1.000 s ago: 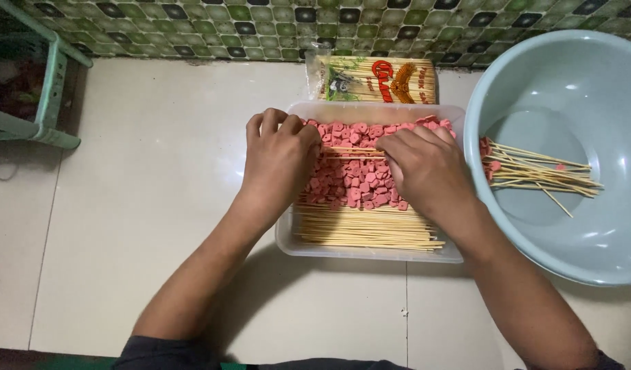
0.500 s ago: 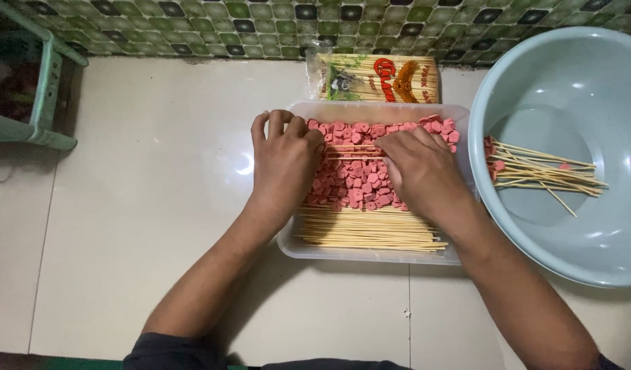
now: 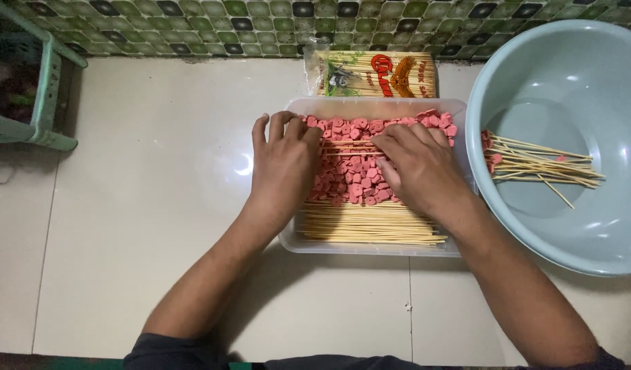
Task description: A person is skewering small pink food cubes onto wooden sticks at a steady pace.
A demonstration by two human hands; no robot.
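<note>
Resting palm-down, both of my hands lie on the heap of small pink sausage slices inside a clear rectangular tray on the pale tiled floor. A row of bare bamboo skewers lies across the tray's near side, just below my wrists and touching the slices' edge. Beyond my fingertips, against the green patterned wall tiles, sits a flat clear packet of skewers with a label printed in red, orange and green. Just right of my right hand stands a pale blue basin, holding a loose bundle of loaded skewers, pink pieces on their near ends. Far left of my left hand, well apart, is the leg of a green stool.

My left hand is spread flat, fingers loosely together, clasping nothing. My right hand is bent at the knuckles with its fingertips meeting one skewer that lies across the slices; I cannot tell whether they pinch it. Both forearms angle inward from the near edge.
</note>
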